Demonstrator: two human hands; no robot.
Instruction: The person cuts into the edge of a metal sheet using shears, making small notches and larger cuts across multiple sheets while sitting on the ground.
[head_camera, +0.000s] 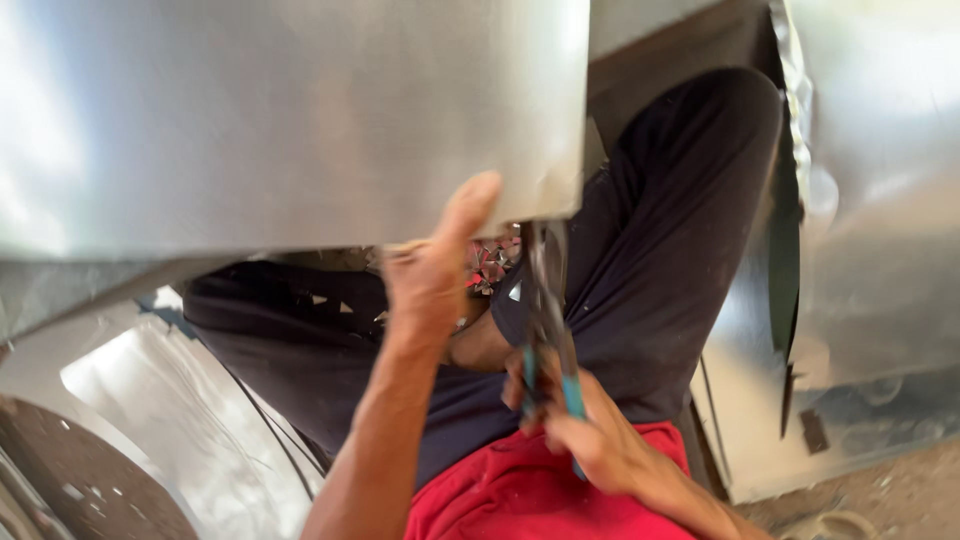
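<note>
A large shiny metal sheet (290, 120) fills the upper left of the head view. My left hand (435, 265) grips its lower edge, thumb up against the sheet's face. My right hand (580, 430) is closed around the blue handles of tin snips (548, 320), whose blades point up at the sheet's bottom edge near its right corner. Small metal offcuts (492, 262) lie just below that edge, between my hands. I sit with dark trousers and a red shirt below the sheet.
More sheet metal (880, 230) stands at the right, with a curved sheet (190, 420) at the lower left. A rough dusty floor (880, 495) shows at the bottom right.
</note>
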